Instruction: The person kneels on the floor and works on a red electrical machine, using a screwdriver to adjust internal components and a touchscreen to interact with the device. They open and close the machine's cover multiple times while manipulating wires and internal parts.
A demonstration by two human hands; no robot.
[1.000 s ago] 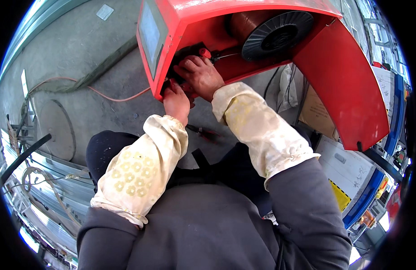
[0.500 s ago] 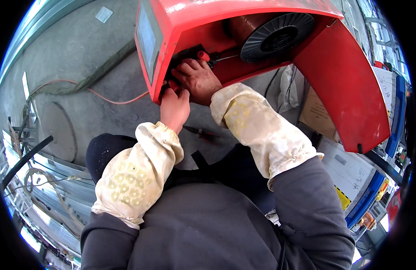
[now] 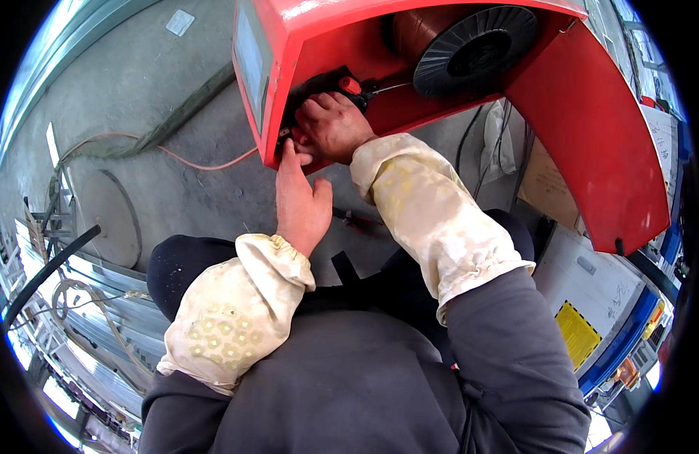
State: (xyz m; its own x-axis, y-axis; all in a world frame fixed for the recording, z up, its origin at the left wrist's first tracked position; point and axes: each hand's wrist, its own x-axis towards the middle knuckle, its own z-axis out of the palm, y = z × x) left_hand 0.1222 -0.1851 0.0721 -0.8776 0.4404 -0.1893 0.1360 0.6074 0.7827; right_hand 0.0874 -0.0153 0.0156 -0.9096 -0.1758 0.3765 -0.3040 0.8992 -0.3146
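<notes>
A red wire feeder housing (image 3: 304, 72) stands open in front of me. Inside it, a black-flanged spool (image 3: 476, 50) carries copper-coloured wire, and a strand runs left to the dark feed mechanism (image 3: 333, 78) with its red knob (image 3: 350, 85). My right hand (image 3: 336, 129) reaches over the housing's lower edge, fingers curled at the mechanism beside something red; what they grip is hidden. Just below, my left hand (image 3: 302, 200) is open, thumb apart and index finger stretched up to the housing's front corner. Its other fingertips lie close to the right hand.
The raised red cover (image 3: 591, 144) hangs out on the right, near a cardboard box (image 3: 550, 185) and a white case (image 3: 591, 291). A red-handled tool (image 3: 358, 222) lies on the floor below my hands. An orange hose (image 3: 202, 164) runs left; a round disc (image 3: 107, 219) stands there.
My left hand has loosened from a pinch at the housing's corner and drawn slightly down, its thumb now spread. The right hand stays at the mechanism, fingers still curled. The view has shifted slightly.
</notes>
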